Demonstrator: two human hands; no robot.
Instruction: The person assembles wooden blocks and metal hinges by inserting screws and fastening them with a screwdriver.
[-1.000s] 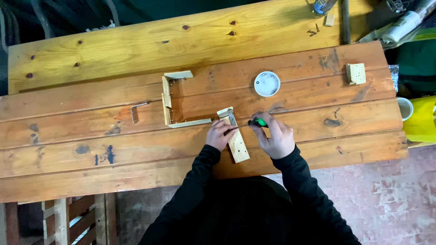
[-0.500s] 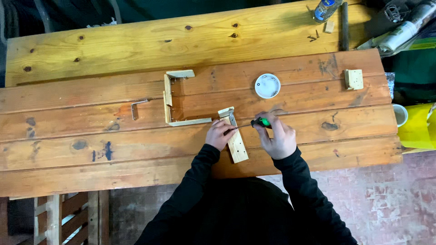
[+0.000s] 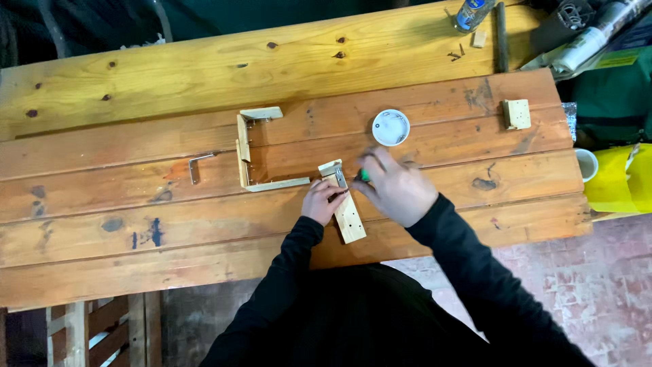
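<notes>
Right hand [image 3: 397,190] closed around a green-handled tool [image 3: 365,176], tip down at the upper end of the short wooden slat [image 3: 345,201]. Compared with the views a second and half a second earlier, this hand has rotated and lifted its wrist; fingers now spread higher over the handle, while the green end sits at the same spot. Reads as turning in place rather than travelling, so the tool is probably driving or loosening something at that end of the slat. Exact tip contact hidden by the fingers.

Left hand [image 3: 324,201] pinches the slat's left edge, fingers narrow, pressing it flat. No shift from the earlier views; slat likewise unmoved, lying diagonally on the workbench [image 3: 136,224], just right of the frame.

Count, largest first:
- 1 plank workbench.
- 1 three-sided wooden frame [image 3: 246,153], open to the right, lower arm ending near the left hand.
- 1 slat under work.
- 1 round white lid or dish [image 3: 390,127], above the right hand, apart from it.
- 1 small wooden block [image 3: 517,113], far right.
- 1 metal angle bracket [image 3: 197,165], left of the frame.
- 1 green tool.
</notes>
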